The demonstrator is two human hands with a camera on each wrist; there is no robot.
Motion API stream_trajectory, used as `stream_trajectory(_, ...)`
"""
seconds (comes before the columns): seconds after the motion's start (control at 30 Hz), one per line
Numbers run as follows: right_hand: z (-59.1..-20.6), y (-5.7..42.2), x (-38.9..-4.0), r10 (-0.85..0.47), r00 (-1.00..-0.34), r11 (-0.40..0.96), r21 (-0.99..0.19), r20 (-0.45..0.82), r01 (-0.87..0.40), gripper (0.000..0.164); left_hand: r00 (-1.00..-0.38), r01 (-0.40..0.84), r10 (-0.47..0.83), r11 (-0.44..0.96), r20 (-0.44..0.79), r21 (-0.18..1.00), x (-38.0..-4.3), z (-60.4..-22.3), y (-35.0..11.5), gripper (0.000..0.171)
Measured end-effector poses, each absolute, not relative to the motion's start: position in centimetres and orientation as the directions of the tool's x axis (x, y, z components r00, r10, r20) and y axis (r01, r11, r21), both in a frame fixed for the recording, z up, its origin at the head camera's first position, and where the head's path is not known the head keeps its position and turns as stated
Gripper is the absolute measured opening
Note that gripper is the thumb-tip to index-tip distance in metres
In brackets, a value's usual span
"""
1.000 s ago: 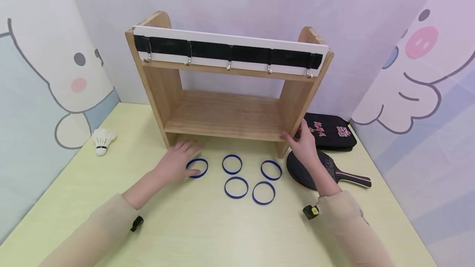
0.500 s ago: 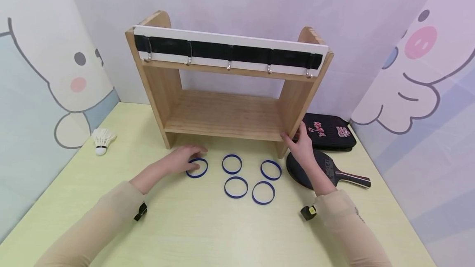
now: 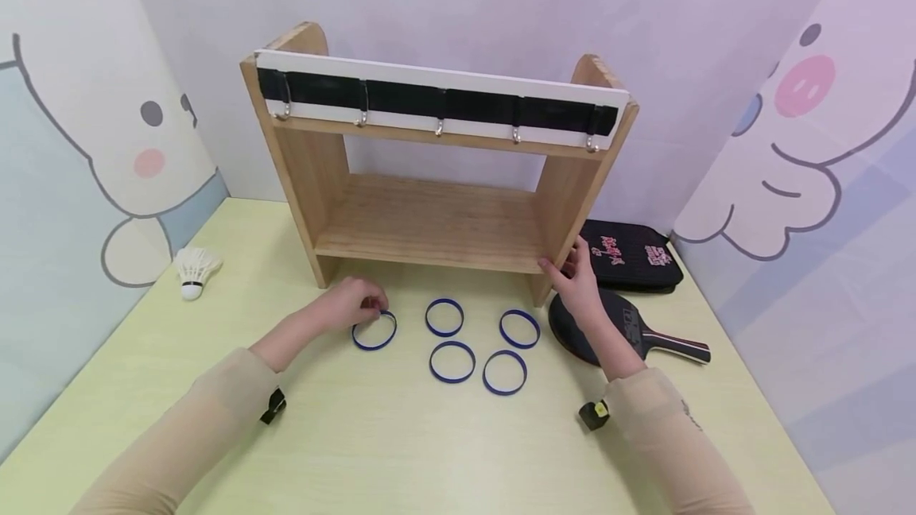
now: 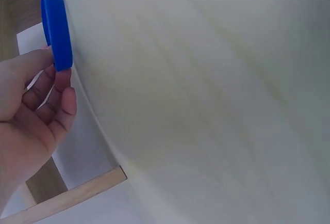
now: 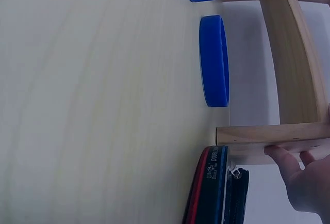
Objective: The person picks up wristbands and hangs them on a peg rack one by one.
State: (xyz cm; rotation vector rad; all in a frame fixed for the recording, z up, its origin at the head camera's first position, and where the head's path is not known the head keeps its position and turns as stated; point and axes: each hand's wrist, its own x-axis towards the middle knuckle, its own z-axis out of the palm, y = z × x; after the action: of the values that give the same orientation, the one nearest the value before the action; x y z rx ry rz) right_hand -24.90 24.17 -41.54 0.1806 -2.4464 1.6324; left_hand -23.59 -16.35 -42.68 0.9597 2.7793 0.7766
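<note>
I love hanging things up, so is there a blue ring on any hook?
No, every hook is bare: four blue rings lie on the table and the left hand pinches a fifth ring.

"What colour are the rings point(image 5: 213, 61)?"
"All five plain blue, on a pale yellow-green desk point(image 3: 401, 443)."
"And the rack point(image 3: 429, 221)?"
"Light brown wood grain; across its top a white strip point(image 3: 444, 78) carries a black band point(image 3: 401, 98)."
"At the right of the frame?"
"A black case point(image 3: 630, 261) with pink lettering, and a black paddle point(image 3: 568, 332), its handle point(image 3: 676, 345) striped red and white. The sleeves point(image 3: 215, 412) are beige."
</note>
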Motion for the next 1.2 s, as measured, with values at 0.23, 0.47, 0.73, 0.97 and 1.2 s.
stream_trajectory(0.23, -41.4, 24.4, -24.6, 0.012, -0.972, 0.367, -0.905, 0.234, -0.213, 0.072, -0.794, 0.557, 0.604, 0.676, 0.071, 0.483, -23.5, -40.9, -16.0, 0.009)
stream_trajectory(0.47, -41.6, 24.3, -24.8, 0.008, -0.977, 0.369, -0.908, 0.215, -0.197, 0.072, -0.801, 0.562, 0.588, 0.676, 0.111, 0.477, -22.7, -38.3, -16.2, 0.007)
stream_trajectory(0.73, -41.1, 23.8, -24.7, 0.009, -0.981, 0.359, -0.917, 0.192, -0.176, 0.073, -0.829, 0.531, 0.54, 0.681, 0.144, 0.505, -21.7, -35.7, -16.7, 0.007)
stream_trajectory(0.97, -41.2, 23.8, -24.8, 0.007, -0.983, 0.374, -0.912, 0.182, -0.167, 0.073, -0.844, 0.524, 0.49, 0.674, 0.216, 0.52, -21.2, -33.6, -17.2, 0.009)
stream_trajectory(1.2, -38.9, 22.9, -23.2, -0.013, -0.984, 0.363, -0.916, 0.18, -0.173, 0.071, -0.88, 0.472, 0.411, 0.697, 0.239, 0.54, -20.2, -30.9, -17.6, 0.006)
